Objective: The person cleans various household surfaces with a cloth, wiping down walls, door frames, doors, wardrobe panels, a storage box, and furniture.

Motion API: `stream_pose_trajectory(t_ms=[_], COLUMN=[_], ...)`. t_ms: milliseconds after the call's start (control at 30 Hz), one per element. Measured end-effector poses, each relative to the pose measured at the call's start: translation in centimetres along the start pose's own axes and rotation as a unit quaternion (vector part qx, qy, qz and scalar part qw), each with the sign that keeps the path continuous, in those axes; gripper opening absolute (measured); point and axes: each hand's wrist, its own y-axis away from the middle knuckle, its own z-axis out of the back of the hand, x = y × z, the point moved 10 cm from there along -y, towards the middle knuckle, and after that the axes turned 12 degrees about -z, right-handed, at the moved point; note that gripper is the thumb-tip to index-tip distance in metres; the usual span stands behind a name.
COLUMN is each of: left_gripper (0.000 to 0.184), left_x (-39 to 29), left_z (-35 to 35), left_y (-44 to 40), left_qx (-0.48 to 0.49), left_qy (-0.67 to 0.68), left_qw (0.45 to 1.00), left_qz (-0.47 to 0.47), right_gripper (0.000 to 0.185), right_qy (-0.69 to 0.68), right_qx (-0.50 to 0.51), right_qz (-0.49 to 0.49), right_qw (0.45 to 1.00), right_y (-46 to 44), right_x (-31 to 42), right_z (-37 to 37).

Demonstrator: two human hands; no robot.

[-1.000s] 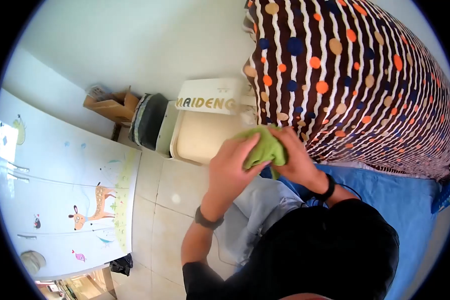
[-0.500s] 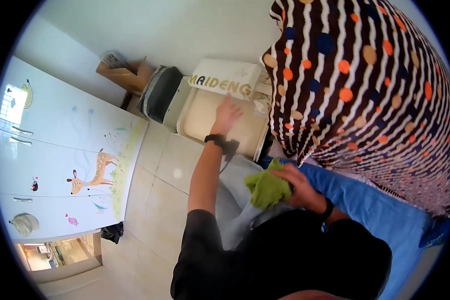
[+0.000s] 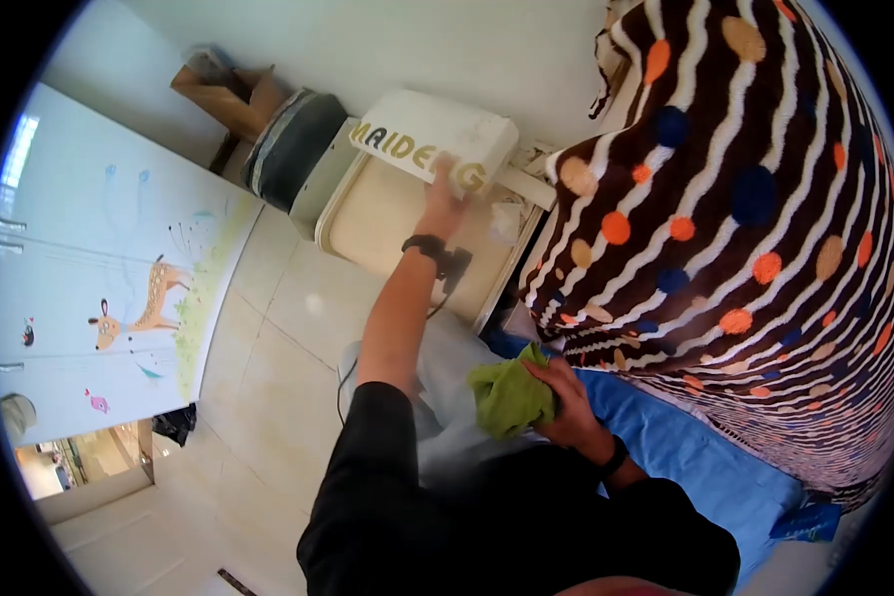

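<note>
My left hand (image 3: 444, 207) reaches out over the cream tabletop (image 3: 368, 214), its fingers extended and overlapping the front of a white box (image 3: 442, 124) lettered in gold. Whether the fingertips press on the box is hard to see. A dark band and a small dark device sit at that wrist. Closer to my body, my right hand (image 3: 568, 405) is closed around a bunched green cloth (image 3: 512, 397). The cloth is held above my grey-clad legs (image 3: 452, 377).
To the right, a striped, dotted blanket (image 3: 725, 199) bulges over a blue sheet (image 3: 666, 427). A dark rounded object (image 3: 293, 149) and an open cardboard box (image 3: 230, 99) stand beyond the tabletop. A white cabinet (image 3: 79, 268) with a deer picture is at left.
My left hand has moved forward from above the tabletop to the white box's front. The right hand still holds the green cloth, and the camera view has shifted.
</note>
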Motion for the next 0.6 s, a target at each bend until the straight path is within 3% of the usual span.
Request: stream_pose_trajectory(t_ms=[100,167,300,400,500,600], left_gripper=[0.045,0.054,0.051,0.054,0.06,0.07], left_x=[-6.2,-13.8,-26.7,-28.9,-30.2,-31.0], left_z=[1.6,0.6,1.1,3.6,4.2,3.3], left_y=[3.5,9.3,19.9,29.4,38.2,43.8], left_qx=[0.018,-0.096,-0.049,-0.066,-0.117,-0.131], left_qy=[-0.077,0.035,-0.179,-0.167,-0.19,-0.199], left_qw=[0.996,0.993,0.982,0.984,0.974,0.971], left_qz=[-0.029,0.056,-0.027,0.017,0.041,0.023], right_gripper=[0.069,0.067,0.067,0.066,0.067,0.068], right_qy=[0.007,0.013,0.03,0.038,0.04,0.109], right_qx=[0.005,0.011,-0.039,-0.117,-0.18,-0.115], right_qz=[0.013,0.032,0.108,0.166,0.15,0.161], right_qw=[1.0,0.999,0.993,0.978,0.971,0.974], right_y=[-0.1,0.1,0.2,0.4,-0.1,-0.3], right_x=[0.7,1.4,4.8,7.0,9.4,12.9], right_z=[-0.1,-0.4,-0.1,-0.3,-1.5,-6.0])
